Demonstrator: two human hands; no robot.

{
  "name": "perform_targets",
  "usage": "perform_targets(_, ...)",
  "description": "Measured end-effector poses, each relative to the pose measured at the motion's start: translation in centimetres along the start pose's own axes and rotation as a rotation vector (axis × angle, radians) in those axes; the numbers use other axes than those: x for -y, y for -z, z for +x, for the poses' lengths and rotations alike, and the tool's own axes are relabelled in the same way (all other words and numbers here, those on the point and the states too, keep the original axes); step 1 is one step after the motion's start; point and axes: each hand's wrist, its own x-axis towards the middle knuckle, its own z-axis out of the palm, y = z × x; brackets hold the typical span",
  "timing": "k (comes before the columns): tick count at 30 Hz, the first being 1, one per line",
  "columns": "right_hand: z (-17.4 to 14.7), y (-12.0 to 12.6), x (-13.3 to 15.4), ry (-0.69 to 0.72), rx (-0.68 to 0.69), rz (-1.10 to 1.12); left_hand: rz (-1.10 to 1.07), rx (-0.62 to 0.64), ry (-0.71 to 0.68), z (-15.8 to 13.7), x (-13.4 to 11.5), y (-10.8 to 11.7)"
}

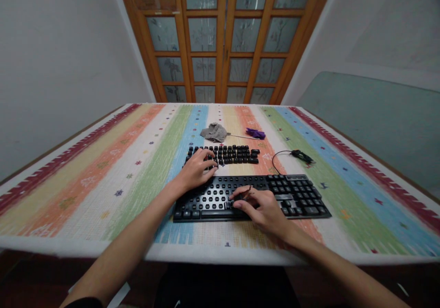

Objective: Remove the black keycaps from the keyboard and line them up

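Observation:
A black keyboard (213, 214) lies in front of me, with many letter keycaps off and bare key stems showing across its left and middle. Behind it, loose black keycaps (240, 154) stand in rows on the cloth. My left hand (197, 168) reaches over the near left part of these rows, thumb and fingertips closed around a keycap that is mostly hidden. Low in the keyboard's middle, my right hand (263, 205) pinches a dark keycap against the stems. Its fingers partly cover that keycap.
Beyond the rows lie a crumpled grey cloth (214, 133) and a purple cloth (255, 134), with a thin rod between them. A bundled black cable (302, 156) sits behind the keyboard's right end. The striped tablecloth (137, 161) covers the table; wooden glass doors (225, 51) stand behind.

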Motion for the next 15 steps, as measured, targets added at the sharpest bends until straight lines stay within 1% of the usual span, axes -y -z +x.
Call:
perform_targets(3,-0.3,-0.4,0.1,0.015,0.027,-0.034,-0.073,0.039,-0.014,-0.5,-0.9,0.2)
perform_targets(8,0.0,-0.6,0.3,0.014,0.035,-0.091,-0.133,0.18,-0.048,-1.1,-1.7,-0.2)
perform_targets(11,1.0,-0.1,0.6,-0.014,0.038,-0.108,-0.135,0.202,-0.046,-1.4,-1.8,-0.4)
perform_targets(15,2.6,0.7,0.7,-0.099,0.112,-0.058,-0.13,0.209,-0.03,-1.5,-1.9,-0.4)
